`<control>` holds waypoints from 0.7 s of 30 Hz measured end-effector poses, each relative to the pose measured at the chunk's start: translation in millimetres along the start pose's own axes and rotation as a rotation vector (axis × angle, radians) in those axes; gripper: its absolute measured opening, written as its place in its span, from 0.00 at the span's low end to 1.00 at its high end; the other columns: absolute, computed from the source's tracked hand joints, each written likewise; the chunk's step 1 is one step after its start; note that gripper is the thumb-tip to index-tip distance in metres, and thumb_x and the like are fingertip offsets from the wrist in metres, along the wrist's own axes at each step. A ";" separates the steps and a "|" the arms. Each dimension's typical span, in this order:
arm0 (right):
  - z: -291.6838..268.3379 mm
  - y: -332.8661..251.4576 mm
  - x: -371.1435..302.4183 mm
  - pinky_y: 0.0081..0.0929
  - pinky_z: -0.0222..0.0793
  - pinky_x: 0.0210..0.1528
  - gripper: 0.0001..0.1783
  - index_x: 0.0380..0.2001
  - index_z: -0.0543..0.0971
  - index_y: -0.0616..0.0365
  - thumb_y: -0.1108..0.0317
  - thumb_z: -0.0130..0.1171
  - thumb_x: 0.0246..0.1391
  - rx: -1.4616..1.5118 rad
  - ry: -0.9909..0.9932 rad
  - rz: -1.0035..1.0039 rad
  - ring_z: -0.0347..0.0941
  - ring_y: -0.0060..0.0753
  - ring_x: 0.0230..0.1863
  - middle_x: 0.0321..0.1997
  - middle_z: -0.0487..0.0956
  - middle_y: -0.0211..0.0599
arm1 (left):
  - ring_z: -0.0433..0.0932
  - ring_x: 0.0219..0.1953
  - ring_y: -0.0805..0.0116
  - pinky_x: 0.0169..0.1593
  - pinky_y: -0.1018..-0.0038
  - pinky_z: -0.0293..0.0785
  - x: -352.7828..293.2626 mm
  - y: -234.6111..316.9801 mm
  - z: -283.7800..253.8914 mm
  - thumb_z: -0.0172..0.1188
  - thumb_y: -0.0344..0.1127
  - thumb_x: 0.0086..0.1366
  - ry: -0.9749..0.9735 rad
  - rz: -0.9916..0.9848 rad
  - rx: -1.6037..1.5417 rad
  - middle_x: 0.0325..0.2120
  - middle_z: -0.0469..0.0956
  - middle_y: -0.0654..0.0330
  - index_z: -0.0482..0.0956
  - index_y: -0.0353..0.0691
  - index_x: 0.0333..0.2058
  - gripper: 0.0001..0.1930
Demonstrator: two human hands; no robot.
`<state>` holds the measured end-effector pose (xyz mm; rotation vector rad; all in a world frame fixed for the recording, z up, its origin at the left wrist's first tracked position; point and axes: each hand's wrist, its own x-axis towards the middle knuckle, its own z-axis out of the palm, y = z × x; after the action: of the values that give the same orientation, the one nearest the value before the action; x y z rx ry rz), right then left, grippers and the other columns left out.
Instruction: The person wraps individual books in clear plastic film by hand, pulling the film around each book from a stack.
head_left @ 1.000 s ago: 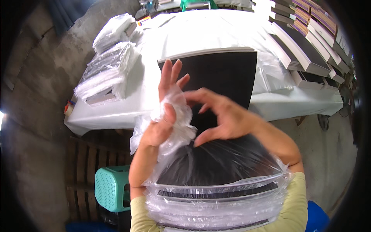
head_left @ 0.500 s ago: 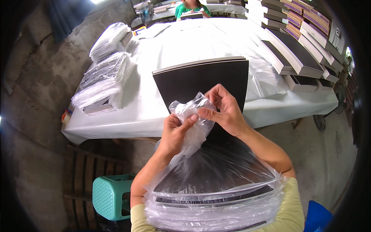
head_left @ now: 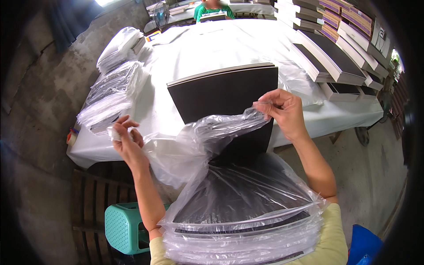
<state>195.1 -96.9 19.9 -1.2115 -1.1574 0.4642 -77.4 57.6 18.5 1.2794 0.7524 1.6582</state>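
A clear plastic bag (head_left: 179,152) stretches between my two hands, its upper part pulled wide and crumpled in the middle. Out at the left, my left hand (head_left: 129,140) grips a bunched end of it. My right hand (head_left: 285,112) pinches another edge between thumb and fingers. Close to my body lies a stack of black boards (head_left: 247,190) inside the plastic, with more plastic-covered layers (head_left: 243,243) below. Beyond my hands, a few black boards with pale edges (head_left: 221,92) stand against the table edge; the bag hides their lower part.
Plastic-wrapped stacks (head_left: 112,84) sit on the left of the white-covered table (head_left: 198,44). Black boards (head_left: 331,57) and cartons (head_left: 349,20) are piled at the right. A green stool (head_left: 123,227) stands lower left. Across the table, a person in green (head_left: 213,13) sits near a fan (head_left: 160,15).
My hands were close together, gathering the plastic in the middle. They have moved apart, left hand to the left and right hand to the right, spreading the bag between them.
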 end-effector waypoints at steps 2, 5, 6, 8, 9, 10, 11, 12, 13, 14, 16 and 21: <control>3.4 -1.9 -4.1 0.11 0.61 0.21 0.04 0.23 0.76 0.62 0.73 0.60 0.43 -0.068 0.024 -0.016 0.66 0.13 0.18 0.20 0.76 0.29 | 0.58 0.15 0.85 0.15 0.87 0.49 -4.0 9.4 7.7 0.46 0.49 0.62 -0.124 0.014 0.034 0.12 0.63 0.69 0.72 0.38 0.32 0.18; 20.6 -7.6 -5.8 0.11 0.66 0.28 0.04 0.25 0.76 0.63 0.75 0.60 0.43 0.010 -0.039 -0.054 0.71 0.15 0.24 0.22 0.77 0.31 | 0.74 0.27 0.75 0.30 0.81 0.68 -32.8 14.6 39.8 0.54 0.34 0.58 -0.537 0.073 0.006 0.29 0.75 0.57 0.72 0.32 0.39 0.13; 22.5 -12.0 -6.8 0.10 0.65 0.28 0.02 0.23 0.76 0.63 0.75 0.59 0.44 -0.039 -0.055 -0.045 0.71 0.15 0.25 0.22 0.77 0.31 | 0.74 0.38 0.69 0.40 0.75 0.69 -47.3 24.9 64.3 0.62 0.30 0.49 -0.723 0.028 -0.156 0.43 0.71 0.53 0.71 0.30 0.41 0.19; 37.0 -12.7 -7.5 0.11 0.62 0.25 0.04 0.21 0.76 0.64 0.75 0.59 0.45 0.001 -0.022 -0.119 0.67 0.14 0.21 0.21 0.75 0.29 | 0.73 0.38 0.71 0.41 0.78 0.69 -66.2 13.8 89.9 0.71 0.34 0.38 -0.880 0.263 0.128 0.42 0.71 0.55 0.70 0.33 0.42 0.30; 39.2 -13.1 -7.2 0.11 0.60 0.23 0.05 0.20 0.75 0.64 0.74 0.59 0.45 0.019 -0.002 -0.158 0.65 0.13 0.19 0.20 0.74 0.28 | 0.73 0.33 0.77 0.37 0.81 0.69 -75.8 16.3 98.7 0.68 0.33 0.44 -0.879 0.058 0.098 0.34 0.75 0.60 0.73 0.34 0.39 0.22; 32.9 -15.6 -7.1 0.13 0.54 0.21 0.10 0.19 0.74 0.64 0.69 0.59 0.46 -0.161 -0.054 -0.200 0.60 0.13 0.19 0.18 0.69 0.26 | 0.72 0.31 0.79 0.35 0.81 0.69 -75.7 14.0 99.0 0.66 0.32 0.47 -0.853 -0.087 0.031 0.30 0.76 0.62 0.73 0.34 0.38 0.19; 31.3 -15.1 -5.5 0.14 0.54 0.21 0.11 0.18 0.74 0.64 0.67 0.59 0.46 -0.113 -0.073 -0.194 0.59 0.13 0.20 0.18 0.68 0.26 | 0.71 0.29 0.81 0.34 0.82 0.68 -74.5 10.6 98.5 0.64 0.32 0.50 -0.824 -0.232 -0.037 0.26 0.76 0.64 0.74 0.33 0.36 0.15; 28.8 -11.3 -5.5 0.14 0.53 0.22 0.13 0.18 0.73 0.64 0.65 0.59 0.47 -0.065 -0.083 -0.183 0.59 0.14 0.21 0.18 0.67 0.25 | 0.70 0.27 0.82 0.32 0.83 0.68 -72.0 7.5 96.6 0.61 0.32 0.52 -0.865 -0.226 -0.045 0.26 0.76 0.65 0.75 0.33 0.34 0.12; 26.6 -6.4 -5.8 0.15 0.52 0.22 0.14 0.18 0.73 0.64 0.63 0.58 0.47 -0.016 -0.093 -0.173 0.58 0.14 0.22 0.18 0.66 0.25 | 0.69 0.26 0.83 0.30 0.84 0.67 -67.5 5.2 92.7 0.59 0.32 0.55 -0.904 -0.219 -0.054 0.25 0.76 0.66 0.76 0.33 0.33 0.09; 25.0 2.2 -6.5 0.13 0.55 0.25 0.15 0.17 0.73 0.62 0.62 0.55 0.50 0.098 -0.141 -0.092 0.62 0.15 0.27 0.20 0.67 0.26 | 0.69 0.27 0.82 0.31 0.83 0.66 -61.3 4.1 88.9 0.63 0.35 0.51 -1.034 -0.406 -0.085 0.25 0.76 0.65 0.76 0.34 0.31 0.12; 30.1 6.1 -7.3 0.14 0.58 0.26 0.12 0.20 0.74 0.60 0.63 0.53 0.51 0.405 -0.150 0.052 0.64 0.17 0.26 0.20 0.68 0.26 | 0.69 0.28 0.80 0.32 0.81 0.66 -63.6 1.8 84.2 0.67 0.36 0.45 -1.142 -0.601 -0.271 0.26 0.75 0.65 0.76 0.34 0.31 0.15; -9.2 0.7 3.7 0.16 0.64 0.22 0.16 0.18 0.68 0.53 0.59 0.43 0.57 1.167 -0.125 0.347 0.56 0.13 0.08 0.06 0.60 0.19 | 0.72 0.31 0.72 0.37 0.78 0.67 -52.2 -0.1 50.6 0.74 0.37 0.31 -1.407 -0.508 -0.348 0.24 0.75 0.59 0.75 0.34 0.29 0.24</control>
<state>204.7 -98.1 21.7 -0.3335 -0.5580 1.2681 -24.9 7.9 10.9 1.4381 -0.1093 0.2164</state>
